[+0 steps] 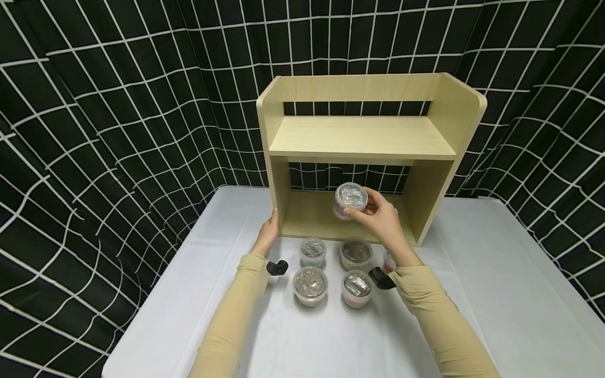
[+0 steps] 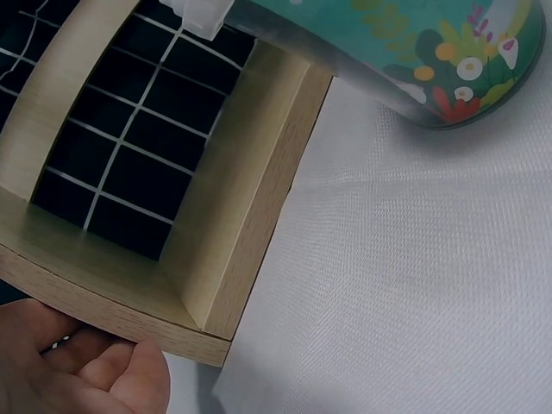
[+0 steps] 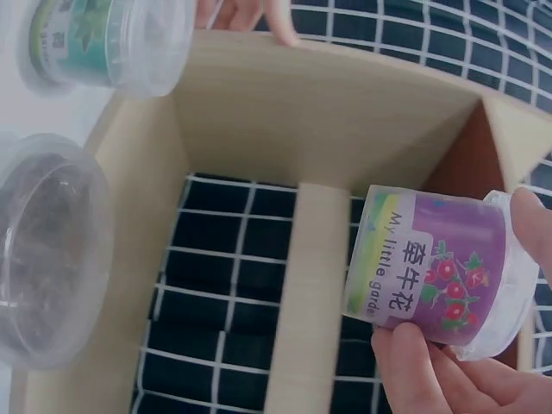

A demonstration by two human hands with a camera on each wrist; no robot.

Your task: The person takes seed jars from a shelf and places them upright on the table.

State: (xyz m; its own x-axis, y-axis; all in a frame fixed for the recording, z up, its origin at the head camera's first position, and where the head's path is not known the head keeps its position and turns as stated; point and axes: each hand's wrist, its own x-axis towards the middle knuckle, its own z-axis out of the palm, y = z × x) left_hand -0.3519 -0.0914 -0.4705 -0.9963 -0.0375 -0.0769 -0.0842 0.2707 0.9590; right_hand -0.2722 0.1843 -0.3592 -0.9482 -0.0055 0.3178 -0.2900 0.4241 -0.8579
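Note:
My right hand [image 1: 384, 219] pinches a small clear plastic tub [image 1: 351, 195] with a clear lid, raised before the lower compartment of a pale wooden shelf [image 1: 364, 136]. A purple label with red berries and "My little garden" shows on the tub [image 3: 457, 267] in the right wrist view. Thumb and fingers lie on opposite sides of it. At the shelf's left side panel, my left hand [image 1: 268, 231] holds the front edge low down; in the left wrist view its bent fingers [image 2: 142, 379] touch the wood.
Several lidded tubs stand before the shelf, among them a front left tub [image 1: 310, 285] and a front right tub [image 1: 356, 289]. A red-labelled tub [image 1: 389, 261] is partly hidden by the right wrist. White cloth [image 1: 203, 294] covers the table; black gridded curtains [image 1: 142, 105] surround it.

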